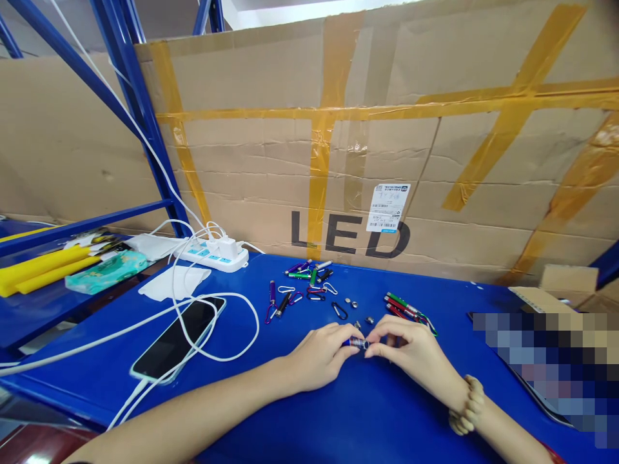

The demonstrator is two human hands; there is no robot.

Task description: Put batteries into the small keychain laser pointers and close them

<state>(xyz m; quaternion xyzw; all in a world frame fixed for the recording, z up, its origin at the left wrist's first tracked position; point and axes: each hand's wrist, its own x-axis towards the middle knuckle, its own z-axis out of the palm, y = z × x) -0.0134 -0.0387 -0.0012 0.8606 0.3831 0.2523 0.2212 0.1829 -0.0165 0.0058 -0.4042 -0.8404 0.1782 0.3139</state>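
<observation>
My left hand (325, 353) grips a small purple mini flashlight (356, 343) between thumb and fingers, its silver end pointing right. At that end, the thumb and forefinger of my right hand (411, 351) are pinched together; whatever they hold is too small to make out. Just beyond my hands lie small silver metal caps (369, 319) and a black carabiner (339, 310). Farther back is a loose group of mini flashlights in purple, green, black and silver (313, 276), with several carabiners (286, 289). Red and green flashlights (403, 306) lie side by side beyond my right hand.
A phone (178, 341) with a looping white cable (242, 357) lies left on the blue table (387, 412). Behind it are a white power strip (213, 253) and a white sheet (174, 283). A large taped cardboard box (261, 174) walls off the back. At right, something is blurred out.
</observation>
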